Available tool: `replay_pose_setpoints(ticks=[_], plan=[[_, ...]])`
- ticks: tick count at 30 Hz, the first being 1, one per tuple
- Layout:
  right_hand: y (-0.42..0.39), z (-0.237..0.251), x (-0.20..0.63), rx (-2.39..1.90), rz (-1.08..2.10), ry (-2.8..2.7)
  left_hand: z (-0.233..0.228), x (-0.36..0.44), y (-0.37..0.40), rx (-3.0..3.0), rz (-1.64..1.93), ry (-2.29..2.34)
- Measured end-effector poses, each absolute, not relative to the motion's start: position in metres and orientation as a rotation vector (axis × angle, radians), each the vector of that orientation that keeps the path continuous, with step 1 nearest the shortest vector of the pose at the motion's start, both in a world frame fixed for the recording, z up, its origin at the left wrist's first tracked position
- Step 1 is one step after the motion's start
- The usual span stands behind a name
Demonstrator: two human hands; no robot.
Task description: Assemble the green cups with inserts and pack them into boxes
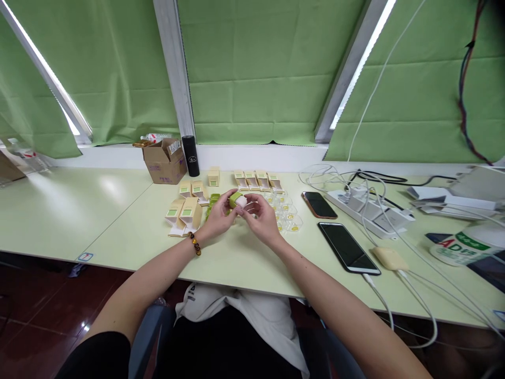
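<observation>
Above the table, my left hand [219, 217] and my right hand [261, 217] come together around a small green-and-white block-like piece [237, 199]. Fingers of both hands are closed on it, and its lower part is hidden by them. Just behind my left hand lie several green plastic pieces [215, 197], partly covered by the hand. Clear plastic pieces with yellow centres [290, 216] sit to the right of my right hand. Left of my left wrist stand open cream-coloured small boxes [191, 211] with green squares on them.
More cream boxes [258, 180] stand in a row farther back. A cardboard box [164, 162] and a black cylinder [190, 156] are near the wall. To the right are two phones [347, 247], a power strip [369, 213], white cables and a white bottle [469, 243].
</observation>
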State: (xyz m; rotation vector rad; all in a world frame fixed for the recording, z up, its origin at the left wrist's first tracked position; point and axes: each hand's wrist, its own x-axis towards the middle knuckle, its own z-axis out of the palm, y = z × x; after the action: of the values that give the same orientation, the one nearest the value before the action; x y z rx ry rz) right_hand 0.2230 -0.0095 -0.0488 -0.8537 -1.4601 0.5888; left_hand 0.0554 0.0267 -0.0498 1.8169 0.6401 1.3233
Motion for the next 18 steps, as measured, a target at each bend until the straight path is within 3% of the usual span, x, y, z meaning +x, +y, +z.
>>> replay_pose_setpoints(ticks=[7,18], plan=[[-0.011,-0.051,0.233,-0.895,-0.120,-1.823,-0.042,0.051,0.032,1.618,1.167,0.529],[-0.003,-0.059,0.237,-0.856,-0.279,-1.878,-0.047,0.054,0.029,1.601,1.139,0.525]])
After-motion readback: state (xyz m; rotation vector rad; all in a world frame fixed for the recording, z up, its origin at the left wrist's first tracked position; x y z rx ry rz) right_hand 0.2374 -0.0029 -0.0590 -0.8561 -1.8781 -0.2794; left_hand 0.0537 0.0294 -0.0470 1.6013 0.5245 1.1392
